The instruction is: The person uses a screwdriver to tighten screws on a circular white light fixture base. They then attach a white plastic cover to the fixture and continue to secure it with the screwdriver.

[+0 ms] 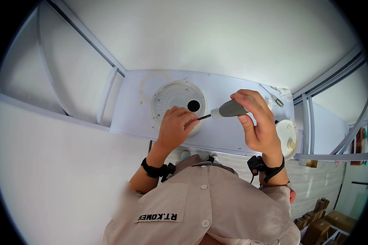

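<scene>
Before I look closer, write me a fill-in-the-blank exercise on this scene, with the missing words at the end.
1. The right hand grips a screwdriver whose handle is ____ in colour.
2. The left hand is at the screwdriver's tip end; its ____ end is in the right hand.
3. The round spot on the pale disc is ____ in colour.
4. Another thin tool lies on the table toward the person's ____ side.

Missing words: grey; handle; black; right.
</scene>
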Action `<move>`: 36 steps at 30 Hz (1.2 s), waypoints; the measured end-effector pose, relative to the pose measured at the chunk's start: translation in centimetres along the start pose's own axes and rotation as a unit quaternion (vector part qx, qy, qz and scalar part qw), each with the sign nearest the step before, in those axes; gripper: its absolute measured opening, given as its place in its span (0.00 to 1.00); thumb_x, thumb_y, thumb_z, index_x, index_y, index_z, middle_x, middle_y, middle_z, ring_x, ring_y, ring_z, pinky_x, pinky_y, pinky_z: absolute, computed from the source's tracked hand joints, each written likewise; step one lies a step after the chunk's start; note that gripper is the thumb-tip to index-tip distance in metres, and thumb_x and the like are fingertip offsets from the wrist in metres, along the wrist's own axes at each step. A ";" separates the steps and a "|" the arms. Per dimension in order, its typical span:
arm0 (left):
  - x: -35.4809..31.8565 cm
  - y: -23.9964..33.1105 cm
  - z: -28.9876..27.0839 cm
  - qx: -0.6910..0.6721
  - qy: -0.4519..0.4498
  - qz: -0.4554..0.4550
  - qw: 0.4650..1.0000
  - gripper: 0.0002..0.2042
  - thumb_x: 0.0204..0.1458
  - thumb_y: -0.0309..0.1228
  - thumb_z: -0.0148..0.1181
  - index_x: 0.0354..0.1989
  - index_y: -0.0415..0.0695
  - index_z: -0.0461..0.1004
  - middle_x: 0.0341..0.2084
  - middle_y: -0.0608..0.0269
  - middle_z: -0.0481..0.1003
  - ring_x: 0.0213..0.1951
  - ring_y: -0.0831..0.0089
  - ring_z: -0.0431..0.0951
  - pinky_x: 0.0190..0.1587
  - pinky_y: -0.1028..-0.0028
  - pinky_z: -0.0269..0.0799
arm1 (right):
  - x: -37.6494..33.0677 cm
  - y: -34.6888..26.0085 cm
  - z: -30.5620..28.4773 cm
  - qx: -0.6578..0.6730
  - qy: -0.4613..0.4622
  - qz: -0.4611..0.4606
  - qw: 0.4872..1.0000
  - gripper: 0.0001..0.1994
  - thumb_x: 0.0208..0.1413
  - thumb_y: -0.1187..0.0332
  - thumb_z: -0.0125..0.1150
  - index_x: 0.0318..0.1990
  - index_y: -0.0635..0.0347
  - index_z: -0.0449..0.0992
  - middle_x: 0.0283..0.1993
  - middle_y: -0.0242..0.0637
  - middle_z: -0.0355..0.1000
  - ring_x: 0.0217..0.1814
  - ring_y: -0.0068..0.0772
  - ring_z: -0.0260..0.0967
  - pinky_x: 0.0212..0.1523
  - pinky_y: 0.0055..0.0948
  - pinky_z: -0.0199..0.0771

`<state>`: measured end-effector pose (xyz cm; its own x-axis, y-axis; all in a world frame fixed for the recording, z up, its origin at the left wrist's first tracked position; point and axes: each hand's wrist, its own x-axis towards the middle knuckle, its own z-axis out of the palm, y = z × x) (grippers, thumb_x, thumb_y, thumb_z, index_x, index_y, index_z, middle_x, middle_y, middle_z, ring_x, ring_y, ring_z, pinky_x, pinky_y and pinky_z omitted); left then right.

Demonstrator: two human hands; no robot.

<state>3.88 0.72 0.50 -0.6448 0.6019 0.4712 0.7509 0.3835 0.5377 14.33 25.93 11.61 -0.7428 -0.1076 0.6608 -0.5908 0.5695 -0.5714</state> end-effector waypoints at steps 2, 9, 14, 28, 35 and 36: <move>-0.1 0.1 0.0 0.002 0.000 0.006 1.000 0.06 0.51 0.29 0.75 0.36 0.46 0.85 0.35 0.67 0.83 0.42 0.62 0.79 0.47 0.61 0.70 | 0.4 0.0 0.1 -0.006 -0.002 -0.004 1.000 0.16 0.72 0.71 0.58 0.63 0.63 0.78 0.58 0.52 0.75 0.45 0.44 0.76 0.42 0.33 0.77; -0.4 -0.2 0.5 0.019 -0.027 -0.001 0.999 0.09 0.48 0.32 0.78 0.36 0.47 0.86 0.37 0.69 0.82 0.43 0.63 0.79 0.48 0.60 0.70 | 1.4 0.0 0.9 -0.027 -0.006 -0.011 1.000 0.18 0.69 0.74 0.60 0.64 0.62 0.78 0.55 0.50 0.76 0.41 0.44 0.75 0.40 0.33 0.77; -0.4 0.0 0.1 0.014 -0.037 0.004 0.999 0.13 0.44 0.35 0.81 0.37 0.47 0.86 0.38 0.69 0.82 0.44 0.63 0.79 0.48 0.60 0.70 | 1.7 0.0 1.1 -0.034 -0.007 -0.001 0.999 0.18 0.67 0.74 0.61 0.63 0.59 0.79 0.55 0.48 0.76 0.41 0.43 0.75 0.40 0.33 0.77; -0.8 -0.9 0.7 -0.018 -0.031 0.010 0.999 0.12 0.45 0.30 0.80 0.40 0.46 0.88 0.37 0.68 0.82 0.42 0.63 0.79 0.50 0.62 0.73 | 3.2 -0.9 2.1 -0.069 -0.029 -0.027 0.997 0.20 0.59 0.75 0.69 0.60 0.58 0.80 0.47 0.42 0.75 0.36 0.40 0.72 0.37 0.35 0.76; -0.7 -0.9 0.6 -0.023 -0.023 0.018 0.999 0.12 0.45 0.30 0.80 0.38 0.45 0.87 0.36 0.68 0.82 0.39 0.62 0.78 0.47 0.62 0.75 | 4.5 -1.0 2.8 -0.189 -0.010 -0.083 0.978 0.19 0.52 0.57 0.78 0.43 0.58 0.78 0.35 0.35 0.73 0.28 0.39 0.68 0.30 0.34 0.70; -0.7 -0.9 0.7 -0.018 -0.021 0.016 1.000 0.12 0.45 0.30 0.80 0.38 0.45 0.87 0.36 0.68 0.82 0.38 0.62 0.78 0.46 0.62 0.75 | 4.5 -0.9 2.9 -0.203 -0.009 -0.078 0.976 0.21 0.51 0.54 0.79 0.40 0.58 0.77 0.34 0.34 0.73 0.27 0.39 0.68 0.30 0.34 0.69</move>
<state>3.78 0.43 -0.77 -0.6141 0.6417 0.4595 0.7645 0.3390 0.5483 10.64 22.54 13.70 -0.6620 -0.2305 0.7132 -0.5255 0.8213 -0.2223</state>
